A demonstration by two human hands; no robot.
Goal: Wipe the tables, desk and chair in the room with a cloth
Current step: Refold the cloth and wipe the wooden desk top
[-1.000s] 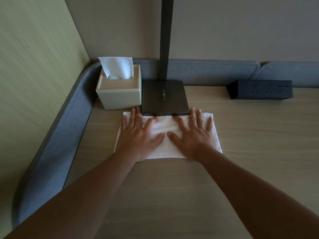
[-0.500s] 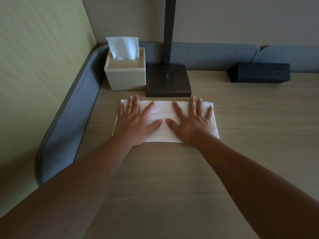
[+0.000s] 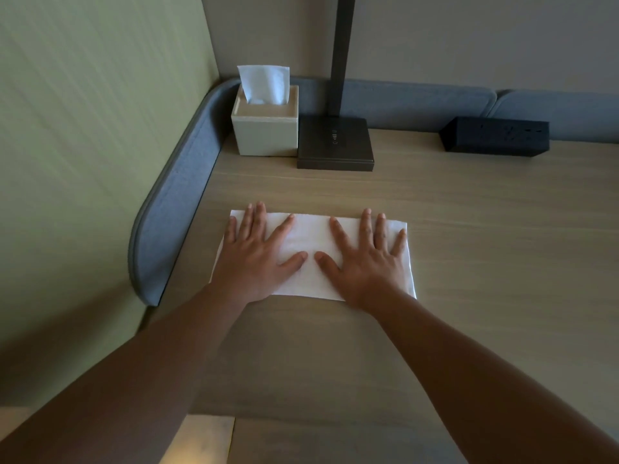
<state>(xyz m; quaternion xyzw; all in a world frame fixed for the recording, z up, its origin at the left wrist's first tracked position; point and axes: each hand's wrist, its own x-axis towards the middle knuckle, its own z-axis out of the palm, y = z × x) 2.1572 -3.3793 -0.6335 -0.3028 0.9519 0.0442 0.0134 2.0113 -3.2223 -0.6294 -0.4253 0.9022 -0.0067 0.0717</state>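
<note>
A folded white cloth lies flat on the light wooden desk. My left hand presses down on its left half with fingers spread and straight. My right hand presses on its right half the same way, thumbs nearly meeting in the middle. The cloth sits well in front of the lamp base, roughly midway across the desk's depth.
At the back left stand a beige tissue box and a dark lamp base with its post. A black power strip lies at the back right. A grey padded rim lines the desk's left and rear edges.
Both hands have drawn the cloth toward me, away from the lamp base and tissue box. A wide strip of bare desk now shows between the cloth and the lamp base.
</note>
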